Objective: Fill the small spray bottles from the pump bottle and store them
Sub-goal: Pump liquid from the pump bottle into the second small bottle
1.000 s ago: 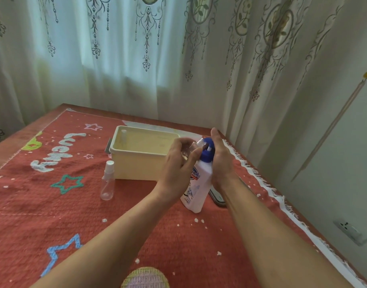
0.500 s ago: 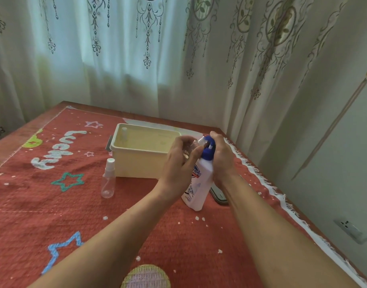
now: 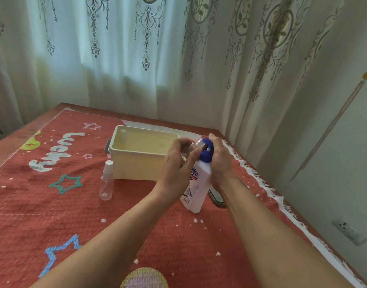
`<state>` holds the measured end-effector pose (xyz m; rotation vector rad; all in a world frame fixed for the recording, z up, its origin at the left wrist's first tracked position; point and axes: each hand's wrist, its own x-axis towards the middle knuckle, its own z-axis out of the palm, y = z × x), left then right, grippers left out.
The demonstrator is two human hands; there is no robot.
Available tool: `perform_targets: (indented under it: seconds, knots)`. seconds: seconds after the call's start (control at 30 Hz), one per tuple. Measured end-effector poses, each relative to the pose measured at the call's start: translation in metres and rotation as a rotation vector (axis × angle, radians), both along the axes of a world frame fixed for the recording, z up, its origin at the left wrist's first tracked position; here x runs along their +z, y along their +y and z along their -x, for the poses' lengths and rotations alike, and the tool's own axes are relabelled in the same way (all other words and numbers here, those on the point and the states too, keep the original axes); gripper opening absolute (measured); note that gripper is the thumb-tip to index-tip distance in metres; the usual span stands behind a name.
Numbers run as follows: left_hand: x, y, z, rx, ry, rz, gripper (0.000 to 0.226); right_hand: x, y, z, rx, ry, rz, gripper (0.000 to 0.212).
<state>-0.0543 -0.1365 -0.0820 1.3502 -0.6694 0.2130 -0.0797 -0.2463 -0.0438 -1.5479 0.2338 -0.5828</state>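
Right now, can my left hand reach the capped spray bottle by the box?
Likely not yet: the left hand holds a clear bottle at the pump bottle; nothing else blocks the spray bottle.

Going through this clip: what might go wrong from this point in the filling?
1. The pump bottle leans on the red cloth, steadied only by the right hand at its blue pump head; a hard press might tip or slide it.
2. The left hand holds the small clear bottle against the spout; a slight misalignment may spill liquid onto the cloth.
3. The capped spray bottle stands free beside the left forearm and may be knocked over.
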Motion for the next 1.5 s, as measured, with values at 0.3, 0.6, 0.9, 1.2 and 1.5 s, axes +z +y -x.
perform_targets:
  seconds: [0.3,0.6,0.9,1.2,1.5]
  knots:
    - [-0.0031,-0.0025,-0.0016,0.013,0.007,0.006,0.02,0.0009,-0.0008,-0.0007,-0.004,0.01,-0.032,0.031]
    - [0.0,-0.001,0.0004,0.001,0.008,0.007,0.019,-0.0005,0.0011,0.0015,0.006,0.025,-0.01,0.037]
    - [-0.0003,-0.002,0.0003,0.002,0.024,0.028,0.021,-0.0004,0.0019,0.0006,0.009,0.008,-0.035,0.049]
    - [-0.0018,-0.0021,-0.0003,0.019,0.01,0.011,0.017,-0.0027,0.0,-0.0012,-0.011,-0.004,-0.001,0.043]
    - [-0.0019,-0.0034,0.0,0.025,-0.002,0.011,0.019,-0.0004,-0.0021,-0.0024,-0.018,0.014,0.01,0.03]
